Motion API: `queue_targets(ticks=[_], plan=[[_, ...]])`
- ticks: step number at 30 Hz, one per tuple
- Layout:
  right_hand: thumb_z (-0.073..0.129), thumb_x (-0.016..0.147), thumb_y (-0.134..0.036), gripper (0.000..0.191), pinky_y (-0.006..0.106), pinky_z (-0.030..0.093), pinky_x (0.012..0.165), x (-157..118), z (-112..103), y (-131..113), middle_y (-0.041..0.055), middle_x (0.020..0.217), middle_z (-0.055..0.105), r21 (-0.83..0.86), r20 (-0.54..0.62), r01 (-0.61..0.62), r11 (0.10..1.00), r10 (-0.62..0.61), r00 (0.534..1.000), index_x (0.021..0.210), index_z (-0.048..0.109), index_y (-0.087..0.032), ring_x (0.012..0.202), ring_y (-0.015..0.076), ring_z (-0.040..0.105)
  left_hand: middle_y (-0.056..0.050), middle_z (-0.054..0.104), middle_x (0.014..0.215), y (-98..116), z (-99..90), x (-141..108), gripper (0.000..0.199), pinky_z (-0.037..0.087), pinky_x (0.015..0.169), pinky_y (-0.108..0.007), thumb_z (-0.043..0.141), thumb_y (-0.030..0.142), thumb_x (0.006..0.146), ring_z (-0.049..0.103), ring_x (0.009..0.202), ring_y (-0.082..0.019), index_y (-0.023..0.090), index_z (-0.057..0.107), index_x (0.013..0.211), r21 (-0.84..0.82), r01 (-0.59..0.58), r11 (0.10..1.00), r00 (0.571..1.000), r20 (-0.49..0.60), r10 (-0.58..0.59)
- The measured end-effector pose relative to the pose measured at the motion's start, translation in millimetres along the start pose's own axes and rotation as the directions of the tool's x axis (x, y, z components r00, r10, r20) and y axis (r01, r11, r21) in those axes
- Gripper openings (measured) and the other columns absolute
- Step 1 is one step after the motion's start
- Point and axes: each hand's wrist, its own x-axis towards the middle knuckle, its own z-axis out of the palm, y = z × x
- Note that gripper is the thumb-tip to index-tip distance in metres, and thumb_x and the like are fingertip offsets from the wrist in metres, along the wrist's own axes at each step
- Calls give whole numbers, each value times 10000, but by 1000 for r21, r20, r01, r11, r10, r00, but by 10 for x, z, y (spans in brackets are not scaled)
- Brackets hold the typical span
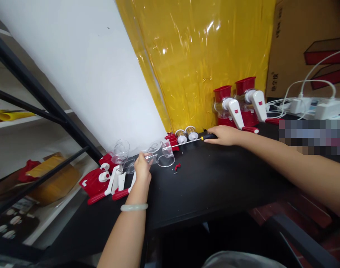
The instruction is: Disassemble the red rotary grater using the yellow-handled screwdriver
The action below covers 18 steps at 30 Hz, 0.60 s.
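My left hand (143, 164) grips a clear plastic grater housing (165, 160) on the black table. In my right hand (221, 135) is a screwdriver (209, 137) with a black and yellow handle, held nearly level. Its long shaft points left, and the tip meets or overlaps the housing; contact is unclear. Just right of the housing stand a red part (172, 140) and two grater drums (181, 137) with white ends. A small red piece (178, 167) and tiny screws lie in front. Left of my left hand are red bases (94, 182), white crank handles and another clear housing (121, 152).
Two assembled rotary graters (224, 108) stand at the back right, before a yellow-wrapped panel (197, 63). White power strips (329, 108) and cables lie farther right beside a cardboard box (301, 41). A black-framed shelf (41, 106) rises on the left.
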Motion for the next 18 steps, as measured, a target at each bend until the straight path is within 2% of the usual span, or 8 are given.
queue_targets(ticks=[2,4,6,9,13,16,18], plan=[[581,913,-508,327,415,476,839,-51,89,32,136,921,667,-31,-7,68,997,-69,998,942,683,-199,873,290,627,-58,677,838,21,3,-16,345,558,850,-341,582,418,891,624,792,-141,155,612,669,-9,9,1000,1000,-6,-9],[477,962,-415,322,470,484,913,-102,156,90,164,1015,630,-78,-39,104,992,-107,994,1063,672,-179,961,310,608,-55,673,828,35,9,-29,341,560,852,-346,596,420,883,618,783,-140,155,610,669,-14,11,1000,1000,-10,-11],[493,944,-361,312,485,490,944,-149,181,155,163,1046,589,-98,-68,126,987,-133,989,1127,668,-180,996,310,593,-53,667,828,39,16,-36,337,562,841,-344,597,415,886,612,787,-140,155,607,673,-12,1,1000,1000,-3,-1],[594,877,-332,269,425,522,906,-200,156,218,120,1022,553,-70,-80,160,985,-166,983,1098,693,-214,941,266,603,-48,653,834,24,28,-37,333,562,810,-325,607,420,884,599,800,-138,155,601,683,-11,-29,1000,999,20,29],[657,783,-274,145,367,516,835,-234,103,164,93,990,570,-136,-127,77,988,-94,987,914,685,-219,879,234,617,-48,641,845,-14,37,-26,346,561,762,-297,617,453,868,598,813,-142,158,594,691,-4,-55,998,997,45,55],[654,775,-290,95,340,474,711,-261,69,35,67,843,625,-243,22,-36,969,43,999,844,650,-225,772,232,628,-62,642,860,-48,38,3,383,565,744,-286,635,509,839,609,862,-164,160,594,688,11,-88,996,994,60,87],[637,792,-331,111,330,429,636,-279,49,-41,58,754,636,-316,77,-124,941,155,985,841,648,-232,715,246,630,-75,644,877,-69,36,31,413,574,742,-294,642,550,823,623,903,-188,162,595,691,20,-120,993,990,78,118]])
